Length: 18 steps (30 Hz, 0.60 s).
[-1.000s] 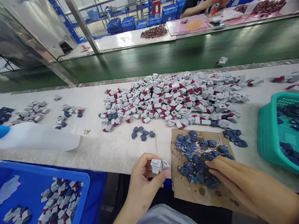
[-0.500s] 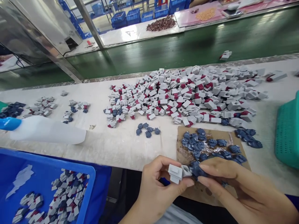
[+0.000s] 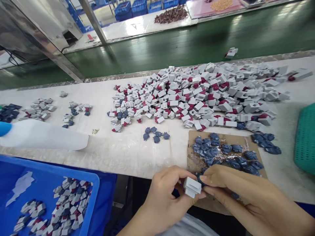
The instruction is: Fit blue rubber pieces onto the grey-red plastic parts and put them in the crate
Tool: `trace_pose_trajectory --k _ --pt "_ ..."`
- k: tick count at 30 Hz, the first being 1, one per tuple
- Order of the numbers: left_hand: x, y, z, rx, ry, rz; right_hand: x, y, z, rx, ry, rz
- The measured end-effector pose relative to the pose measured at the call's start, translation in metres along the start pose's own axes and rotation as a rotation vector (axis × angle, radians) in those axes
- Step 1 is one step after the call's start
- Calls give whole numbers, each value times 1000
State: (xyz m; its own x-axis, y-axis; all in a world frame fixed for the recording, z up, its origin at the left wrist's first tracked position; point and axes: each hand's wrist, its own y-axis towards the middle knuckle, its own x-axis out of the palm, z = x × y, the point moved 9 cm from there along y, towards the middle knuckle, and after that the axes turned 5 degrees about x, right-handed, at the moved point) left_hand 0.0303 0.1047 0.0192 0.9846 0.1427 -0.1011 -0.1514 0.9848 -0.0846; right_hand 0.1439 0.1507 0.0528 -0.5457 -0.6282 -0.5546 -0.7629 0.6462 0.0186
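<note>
My left hand (image 3: 164, 196) pinches a small grey plastic block (image 3: 192, 186) just off the table's near edge. My right hand (image 3: 236, 196) is closed on a dark blue piece (image 3: 199, 178) and presses it against that block. Both hands meet over the near corner of a brown cardboard sheet (image 3: 194, 160), which carries several dark blue pieces (image 3: 216, 152). Beyond it spreads a large heap of grey-and-red blocks (image 3: 197, 95).
A blue bin (image 3: 49, 170) at lower left holds several assembled grey, red and blue parts. A white scoop (image 3: 44, 137) lies on the table's left. A teal basket (image 3: 305, 141) stands at the right edge. A green conveyor belt (image 3: 172, 52) runs behind, carrying one stray block (image 3: 230, 53).
My right hand left the blue pieces on the cardboard and came to my left hand with one dark blue piece. The piece and the grey block are now pressed together.
</note>
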Motion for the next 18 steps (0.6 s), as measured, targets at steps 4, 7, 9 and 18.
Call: trace_pose_trajectory --k 4,7,9,18 --pt "1 -5 -8 -29 -6 3 5 6 6 7 97 -46" --pt "0 -5 -14 -78 -34 14 8 9 14 35 174 -32" --pt "1 -2 -17 -106 -54 -28 12 10 22 97 227 -48" --pt "6 6 -13 -60 -173 -29 2 17 21 181 340 38"
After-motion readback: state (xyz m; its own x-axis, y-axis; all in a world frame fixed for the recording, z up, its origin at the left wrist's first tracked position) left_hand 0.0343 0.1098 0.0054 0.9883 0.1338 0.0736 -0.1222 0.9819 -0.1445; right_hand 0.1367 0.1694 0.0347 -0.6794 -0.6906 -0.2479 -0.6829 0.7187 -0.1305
